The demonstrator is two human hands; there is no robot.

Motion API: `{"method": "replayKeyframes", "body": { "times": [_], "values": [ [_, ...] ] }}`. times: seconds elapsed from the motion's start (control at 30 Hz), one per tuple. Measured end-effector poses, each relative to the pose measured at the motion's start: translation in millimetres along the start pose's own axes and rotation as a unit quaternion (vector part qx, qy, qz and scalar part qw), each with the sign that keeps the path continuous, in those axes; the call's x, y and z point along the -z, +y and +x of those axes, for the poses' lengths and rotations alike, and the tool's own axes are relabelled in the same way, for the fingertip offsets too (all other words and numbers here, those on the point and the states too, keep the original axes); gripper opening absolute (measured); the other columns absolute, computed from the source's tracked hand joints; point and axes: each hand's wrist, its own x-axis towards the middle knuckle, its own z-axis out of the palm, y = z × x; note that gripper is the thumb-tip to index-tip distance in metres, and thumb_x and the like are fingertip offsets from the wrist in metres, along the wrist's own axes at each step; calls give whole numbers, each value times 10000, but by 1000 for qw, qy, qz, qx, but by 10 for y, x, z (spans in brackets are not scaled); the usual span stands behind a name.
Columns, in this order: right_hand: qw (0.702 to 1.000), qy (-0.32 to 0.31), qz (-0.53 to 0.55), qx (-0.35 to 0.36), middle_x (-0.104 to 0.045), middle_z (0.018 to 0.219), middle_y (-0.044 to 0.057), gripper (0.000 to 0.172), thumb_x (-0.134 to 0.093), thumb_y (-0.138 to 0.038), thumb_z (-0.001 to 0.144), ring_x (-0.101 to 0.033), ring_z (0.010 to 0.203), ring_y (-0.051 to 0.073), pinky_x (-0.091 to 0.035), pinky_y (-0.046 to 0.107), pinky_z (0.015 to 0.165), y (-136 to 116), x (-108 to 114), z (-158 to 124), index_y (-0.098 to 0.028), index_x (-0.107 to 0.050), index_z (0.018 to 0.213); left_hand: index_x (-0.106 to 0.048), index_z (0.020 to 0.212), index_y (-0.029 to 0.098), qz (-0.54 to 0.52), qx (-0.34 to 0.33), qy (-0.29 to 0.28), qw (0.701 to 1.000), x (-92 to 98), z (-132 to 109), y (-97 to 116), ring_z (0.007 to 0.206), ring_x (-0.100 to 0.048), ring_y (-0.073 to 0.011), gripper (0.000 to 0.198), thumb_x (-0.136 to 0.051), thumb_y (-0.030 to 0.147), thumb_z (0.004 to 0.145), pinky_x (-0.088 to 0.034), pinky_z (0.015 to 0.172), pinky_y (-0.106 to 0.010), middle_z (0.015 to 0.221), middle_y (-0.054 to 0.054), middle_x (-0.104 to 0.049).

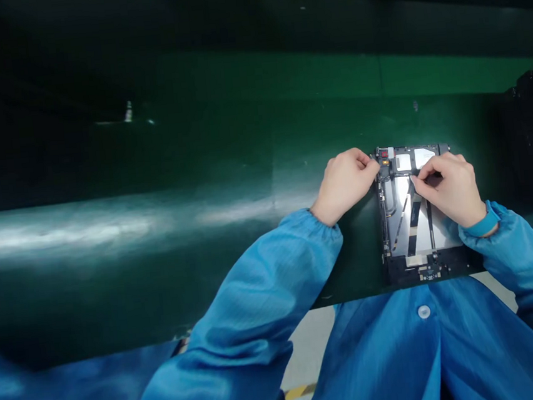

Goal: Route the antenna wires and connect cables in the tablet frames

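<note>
Device (424, 229) by the near edge of the worktop (236, 278), towards its right end; left hand (349, 176) and right hand (451, 185) pinched closed, grip unclear, apparently arranging cables (413, 230); next move calls for steadiness

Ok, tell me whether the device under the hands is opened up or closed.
Opened up: no cover hides the upper face of the device, so a dark flat strip and a silvery plate show.

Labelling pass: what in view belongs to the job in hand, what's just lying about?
Job in hand:
opened device
black strips inside it
left hand at its edge
right hand over it

Seemingly lying about:
small pale item, back left
dark object, far right, too dim to identify
</note>
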Motion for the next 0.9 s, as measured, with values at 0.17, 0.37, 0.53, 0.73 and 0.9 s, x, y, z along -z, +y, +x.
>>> {"method": "replayKeyframes", "body": {
  "times": [0.17,0.37,0.53,0.73,0.9],
  "values": [
    [997,-10,63,47,-684,669,-28,176,-683,-251,880,-618,691,175,-437,338,751,-6,33,-116,-246,-637,710,-588,763,216,38,-4,9,999,9,-26,33,704,-645,-225,65,-567,270,793,-469,763,-349,659,-16,-672],
    [992,-5,119,32,-675,659,-30,184,-707,-294,889,-603,656,164,-459,338,741,34,9,-129,-246,-646,722,-557,756,222,69,6,-9,998,40,-73,66,683,-611,-218,52,-591,261,755,-461,757,-364,668,-9,-653],
    [990,-19,134,24,-680,666,-28,193,-708,-296,893,-602,655,163,-468,341,740,31,7,-119,-246,-647,717,-556,742,216,18,2,11,1000,5,-82,5,630,-571,-181,33,-584,219,724,-447,706,-342,631,12,-618],
    [987,-12,150,49,-675,666,-32,203,-699,-275,907,-597,650,155,-460,333,731,43,-13,-123,-242,-643,714,-540,764,200,-283,-40,-32,958,49,-108,-91,677,-611,-140,115,-612,212,675,-488,669,-280,739,-5,-657],
    [983,4,169,73,-694,700,-34,175,-719,-207,883,-611,676,152,-447,324,719,58,-38,-127,-233,-636,731,-493,817,217,-378,15,-110,919,142,-161,-159,416,-453,-81,173,-638,223,723,-367,448,-200,507,93,-493]
  ]
}}
